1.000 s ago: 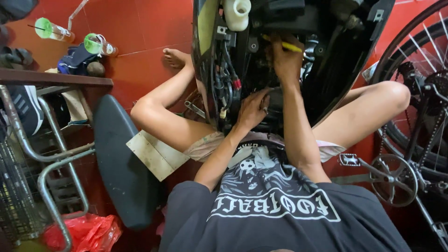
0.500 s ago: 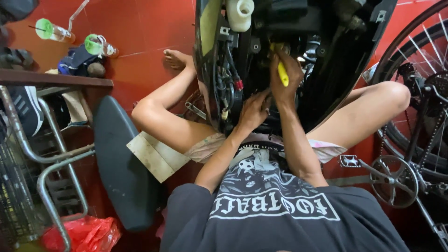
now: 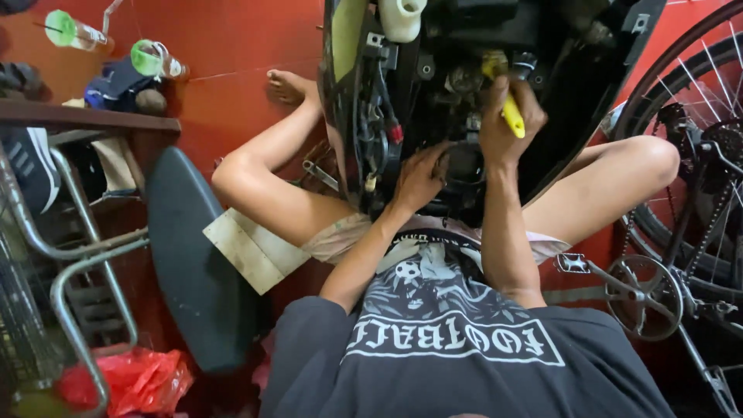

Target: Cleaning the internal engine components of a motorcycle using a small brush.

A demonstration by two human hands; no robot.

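I sit on a red floor with my legs spread around the open black body of a scooter (image 3: pixel 588 93), its wires and engine parts exposed. My right hand (image 3: pixel 507 116) grips a yellow-handled screwdriver (image 3: pixel 507 104), the handle pointing down and the tip up among the parts near a white plastic tank (image 3: pixel 401 17). My left hand (image 3: pixel 418 178) rests lower down on dark engine parts, fingers curled against them; what it touches is partly hidden.
A dark scooter seat (image 3: pixel 193 263) and a piece of cardboard (image 3: pixel 248 251) lie at my left. A wrench (image 3: pixel 321 174) lies by my left knee. A bicycle wheel and crank (image 3: pixel 658 294) stand at right. Two green-lidded cups (image 3: pixel 151 60), metal frame (image 3: pixel 70 271), red bag (image 3: pixel 131 379) at left.
My right hand has lifted the screwdriver higher into the scooter's parts and turned it more upright. My left hand stays on the engine parts.
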